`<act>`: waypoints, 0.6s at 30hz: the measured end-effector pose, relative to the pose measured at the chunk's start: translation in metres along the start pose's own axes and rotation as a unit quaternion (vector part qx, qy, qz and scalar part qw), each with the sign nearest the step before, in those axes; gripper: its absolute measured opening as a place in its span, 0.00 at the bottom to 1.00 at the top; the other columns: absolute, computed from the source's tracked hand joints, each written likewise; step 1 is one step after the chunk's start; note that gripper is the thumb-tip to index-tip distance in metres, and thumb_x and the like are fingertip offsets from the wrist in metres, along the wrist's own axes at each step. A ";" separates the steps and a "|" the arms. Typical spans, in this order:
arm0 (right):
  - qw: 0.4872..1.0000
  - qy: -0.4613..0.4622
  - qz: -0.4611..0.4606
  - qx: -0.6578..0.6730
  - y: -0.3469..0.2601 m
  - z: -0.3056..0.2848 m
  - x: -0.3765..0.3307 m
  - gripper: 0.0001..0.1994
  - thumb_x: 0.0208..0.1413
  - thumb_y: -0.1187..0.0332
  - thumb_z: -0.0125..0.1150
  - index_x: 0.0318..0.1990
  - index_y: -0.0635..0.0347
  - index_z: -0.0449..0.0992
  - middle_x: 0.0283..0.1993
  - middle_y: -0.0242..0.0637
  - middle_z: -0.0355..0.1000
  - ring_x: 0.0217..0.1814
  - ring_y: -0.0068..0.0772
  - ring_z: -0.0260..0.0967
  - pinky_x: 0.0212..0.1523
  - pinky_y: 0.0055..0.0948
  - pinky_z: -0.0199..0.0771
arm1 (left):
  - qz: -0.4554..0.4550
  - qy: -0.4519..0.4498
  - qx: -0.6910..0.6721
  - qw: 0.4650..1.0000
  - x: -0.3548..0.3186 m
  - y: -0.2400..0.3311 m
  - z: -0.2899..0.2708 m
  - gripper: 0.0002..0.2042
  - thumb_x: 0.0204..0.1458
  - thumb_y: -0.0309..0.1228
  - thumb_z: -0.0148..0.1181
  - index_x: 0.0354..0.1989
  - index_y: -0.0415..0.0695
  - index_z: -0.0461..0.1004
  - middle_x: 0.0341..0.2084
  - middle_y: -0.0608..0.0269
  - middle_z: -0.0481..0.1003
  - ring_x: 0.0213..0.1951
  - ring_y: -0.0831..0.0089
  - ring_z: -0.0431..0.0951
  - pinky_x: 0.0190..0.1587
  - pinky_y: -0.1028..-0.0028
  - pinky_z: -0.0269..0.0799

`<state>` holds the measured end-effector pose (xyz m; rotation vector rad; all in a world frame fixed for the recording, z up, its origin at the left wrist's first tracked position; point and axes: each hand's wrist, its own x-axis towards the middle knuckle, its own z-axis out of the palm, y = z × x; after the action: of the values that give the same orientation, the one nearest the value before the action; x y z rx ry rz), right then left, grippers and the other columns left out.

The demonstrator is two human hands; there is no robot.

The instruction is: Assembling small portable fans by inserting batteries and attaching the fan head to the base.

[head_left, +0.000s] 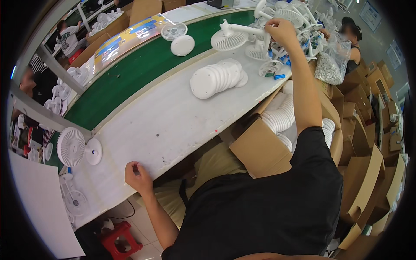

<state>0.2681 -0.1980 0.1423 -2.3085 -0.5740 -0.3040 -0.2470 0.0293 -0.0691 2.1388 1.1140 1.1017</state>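
My right hand (281, 31) pinched white fan (234, 37) by stem; left hand (138, 177), empty, braced on worktable edge (164, 130); lift straight, steady.

Right hand (281, 31) raised and closed, left hand (138, 177) resting curled

A white desk fan (236, 37) hangs tipped on its side over the far right of the white worktable: round grille head pointing left, slim stem running right. It sits above and just beyond an overlapping row of white round discs (216, 78).
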 end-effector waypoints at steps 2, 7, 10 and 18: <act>0.998 -0.035 -0.028 0.032 -0.022 0.006 -0.009 0.09 0.45 0.65 0.60 0.30 0.58 0.82 0.21 0.30 0.72 0.25 0.28 0.70 0.30 0.27 0.72 | -0.023 0.002 -0.099 0.995 0.005 0.022 0.003 0.04 0.46 0.21 0.52 0.30 0.38 0.72 0.24 0.61 0.72 0.28 0.71 0.68 0.35 0.75 0.67; 0.982 -0.124 -0.121 0.077 -0.077 0.040 -0.031 0.08 0.44 0.66 0.60 0.28 0.59 0.81 0.19 0.29 0.68 0.22 0.25 0.65 0.27 0.24 0.67 | 0.012 -0.088 -0.287 0.954 0.020 0.132 0.022 0.07 0.46 0.18 0.54 0.34 0.38 0.73 0.30 0.61 0.74 0.31 0.72 0.70 0.38 0.76 0.69; 0.967 -0.154 -0.163 0.117 -0.089 0.058 -0.040 0.06 0.42 0.68 0.60 0.26 0.59 0.80 0.19 0.30 0.67 0.21 0.26 0.62 0.25 0.26 0.64 | 0.009 -0.175 -0.331 0.927 0.031 0.203 0.095 0.19 0.45 0.21 0.58 0.49 0.41 0.71 0.41 0.58 0.75 0.39 0.68 0.75 0.43 0.72 0.72; 0.916 -0.291 -0.190 0.199 -0.100 0.131 -0.108 0.08 0.47 0.70 0.59 0.32 0.65 0.79 0.20 0.34 0.69 0.19 0.27 0.61 0.22 0.26 0.63 | 0.004 -0.133 -0.322 0.937 0.018 0.201 0.179 0.29 0.51 0.18 0.52 0.65 0.37 0.56 0.54 0.46 0.68 0.35 0.67 0.78 0.39 0.73 0.74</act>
<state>0.1319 -0.0764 0.0687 -1.8563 -1.2603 0.3216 -0.0034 -0.0752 -0.0182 1.6946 0.5161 0.9698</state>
